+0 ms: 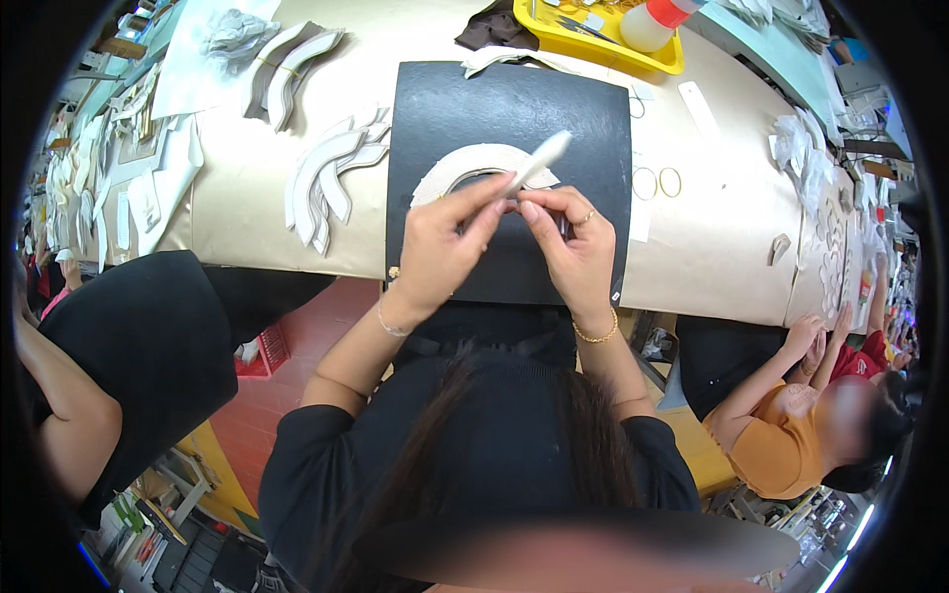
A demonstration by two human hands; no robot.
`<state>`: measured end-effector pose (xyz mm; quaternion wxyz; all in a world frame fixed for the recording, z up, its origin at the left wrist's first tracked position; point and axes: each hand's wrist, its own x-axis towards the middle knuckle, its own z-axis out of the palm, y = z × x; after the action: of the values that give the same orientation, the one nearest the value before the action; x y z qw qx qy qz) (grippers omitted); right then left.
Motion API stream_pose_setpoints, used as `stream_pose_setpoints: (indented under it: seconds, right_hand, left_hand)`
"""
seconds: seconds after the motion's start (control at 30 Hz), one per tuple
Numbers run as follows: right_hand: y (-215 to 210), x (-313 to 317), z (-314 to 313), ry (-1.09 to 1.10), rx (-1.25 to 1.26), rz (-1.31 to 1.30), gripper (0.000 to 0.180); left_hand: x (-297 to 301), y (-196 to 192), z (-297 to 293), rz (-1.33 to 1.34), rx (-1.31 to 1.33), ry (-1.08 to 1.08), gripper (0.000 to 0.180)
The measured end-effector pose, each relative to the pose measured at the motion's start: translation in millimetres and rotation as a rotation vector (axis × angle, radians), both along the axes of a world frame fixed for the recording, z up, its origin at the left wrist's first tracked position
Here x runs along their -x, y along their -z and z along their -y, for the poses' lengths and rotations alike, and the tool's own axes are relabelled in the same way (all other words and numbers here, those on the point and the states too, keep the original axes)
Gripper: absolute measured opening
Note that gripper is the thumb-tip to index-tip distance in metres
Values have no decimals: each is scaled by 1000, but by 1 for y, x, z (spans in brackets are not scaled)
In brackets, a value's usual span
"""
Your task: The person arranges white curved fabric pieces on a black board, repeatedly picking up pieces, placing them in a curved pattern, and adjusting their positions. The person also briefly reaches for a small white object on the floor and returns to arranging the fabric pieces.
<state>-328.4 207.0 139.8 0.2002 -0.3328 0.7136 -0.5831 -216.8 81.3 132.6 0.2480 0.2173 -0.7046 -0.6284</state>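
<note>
My left hand (445, 237) is closed, thumb and forefinger pinched at the lower end of a pale, slim, blade-like piece (547, 153). The piece is blurred and slants up to the right, so its kind is unclear. Close beside it, my right hand (573, 242) pinches thumb against forefinger; whatever is between them is too small to make out. Both hands are over a black board (514, 99). Behind the fingers, a white curved, arch-shaped piece (465, 160) lies on the board, partly covered by my hands.
Stacks of curved pale pieces (331, 168) and a banded bundle (287, 74) lie left of the board. A yellow tray (593, 54) with a white bottle (647, 28) stands at the back. Rubber bands (645, 183) lie to the right. Co-workers sit on both sides.
</note>
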Motion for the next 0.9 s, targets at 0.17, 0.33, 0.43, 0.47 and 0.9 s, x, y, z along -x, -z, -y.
stream_pose_setpoints:
  seconds: [0.17,0.33,0.43,0.47,0.9]
  right_hand:
    - [-12,-1,-2,-65,81,162,9]
    - [-20,-3,-7,-61,80,183,10]
    - [-18,-3,-10,-63,99,187,10]
    - [-17,-2,-11,-70,98,202,11]
    - [-18,-3,-18,-104,36,186,12]
  left_hand:
    - [-4,-11,-1,-140,718,-65,41]
    - [-7,-15,0,-146,839,-62,43]
    - [-8,-16,-1,-113,845,-35,43]
    - [-8,-16,-1,-119,836,-30,44]
    - [-14,-14,-4,-130,789,-2,39]
